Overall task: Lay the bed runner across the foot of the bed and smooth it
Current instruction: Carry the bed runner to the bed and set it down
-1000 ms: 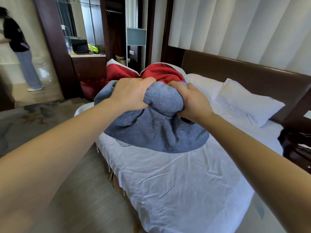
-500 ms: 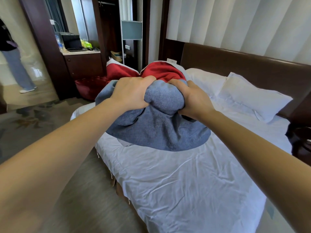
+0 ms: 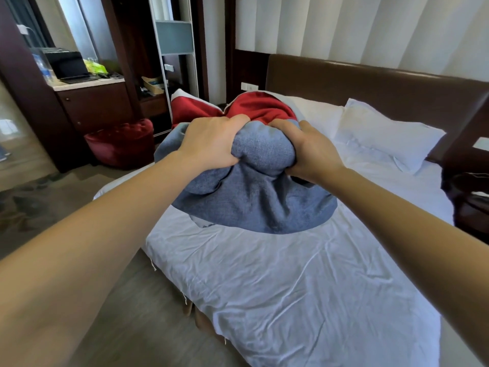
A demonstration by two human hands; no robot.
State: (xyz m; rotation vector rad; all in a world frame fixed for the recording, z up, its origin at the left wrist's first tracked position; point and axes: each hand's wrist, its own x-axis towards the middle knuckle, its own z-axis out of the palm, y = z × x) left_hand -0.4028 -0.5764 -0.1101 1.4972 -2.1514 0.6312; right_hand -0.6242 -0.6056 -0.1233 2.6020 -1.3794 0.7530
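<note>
Where I am looking: down the bed [image 3: 304, 300] from near its foot, both my bare arms stretched out ahead of me.
Left hand: my left hand [image 3: 211, 140] is clenched into the bunched runner [image 3: 259, 202], with the fingers dug into the cloth from the left side.
Right hand: my right hand [image 3: 309, 149] grips the same bundle from the right, fingers curled over its top.
Runner: held up in a wad between my hands, over the middle of the bed. Its blue-grey side faces me and hangs in folds, and its red side shows behind my knuckles. I cannot tell whether the lower edge touches the bedding.
Foot of bed: creased white sheet [image 3: 264, 274] nearest me, with the runner not yet laid across it.
Head of bed: white pillows [image 3: 383, 133] against a dark brown headboard [image 3: 370, 83].
Left of bed: a red pouf [image 3: 121, 144] on the floor [image 3: 127, 300], near a dark table [image 3: 105, 82] carrying a laptop [image 3: 68, 67].
</note>
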